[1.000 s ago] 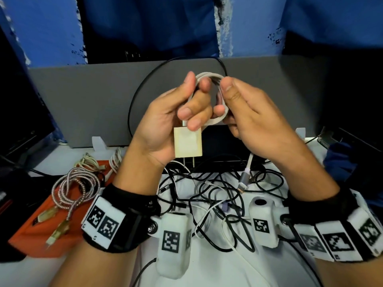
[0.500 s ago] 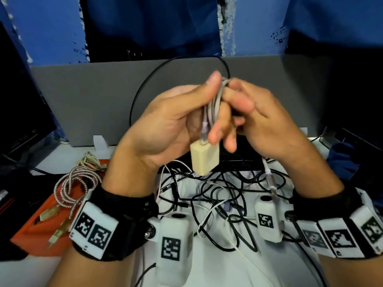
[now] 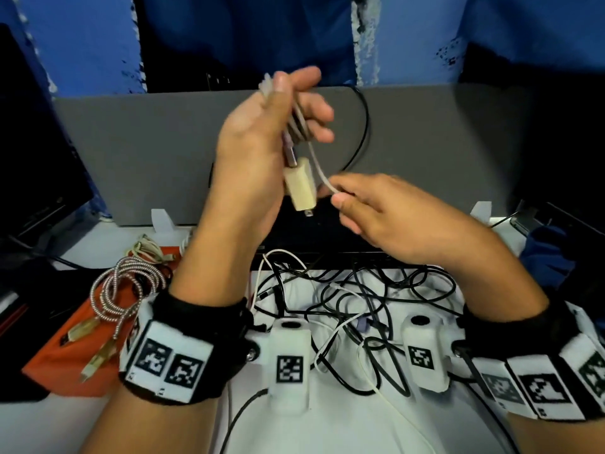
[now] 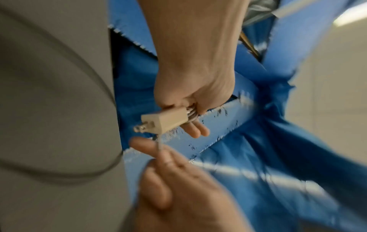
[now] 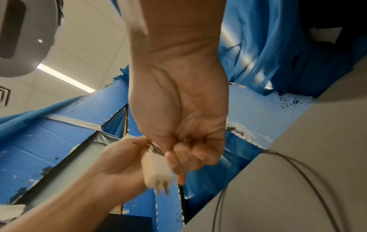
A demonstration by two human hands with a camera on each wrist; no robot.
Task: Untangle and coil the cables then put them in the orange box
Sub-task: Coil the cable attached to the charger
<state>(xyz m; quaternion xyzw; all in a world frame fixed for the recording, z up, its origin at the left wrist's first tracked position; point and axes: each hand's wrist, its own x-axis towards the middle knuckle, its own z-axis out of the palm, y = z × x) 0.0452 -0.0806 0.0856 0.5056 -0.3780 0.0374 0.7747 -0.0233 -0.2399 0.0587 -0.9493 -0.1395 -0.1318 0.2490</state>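
Note:
My left hand (image 3: 294, 103) is raised above the table and grips a coiled white cable (image 3: 299, 126). A beige charger plug (image 3: 299, 185) hangs from the coil below the palm. My right hand (image 3: 334, 194) is lower and to the right, pinching the cable's loose tail (image 3: 319, 172). The left wrist view shows the plug (image 4: 164, 120) sticking out of my left hand (image 4: 190, 113) and the right fingers (image 4: 164, 153) pinching the tail. The plug (image 5: 157, 172) is blurred in the right wrist view, beside my curled right hand (image 5: 186, 157). The orange box (image 3: 75, 365) sits at the left.
A braided silver cable (image 3: 124, 290) and a beige cable (image 3: 147, 250) lie coiled in the orange box. A tangle of black and white cables (image 3: 360, 306) covers the white table under my wrists. A grey panel (image 3: 131, 152) with a black cable loop (image 3: 366, 126) stands behind.
My left hand has lifted the coil up and to the left. My right hand has dropped away from the coil, drawing the cable's tail down and to the right.

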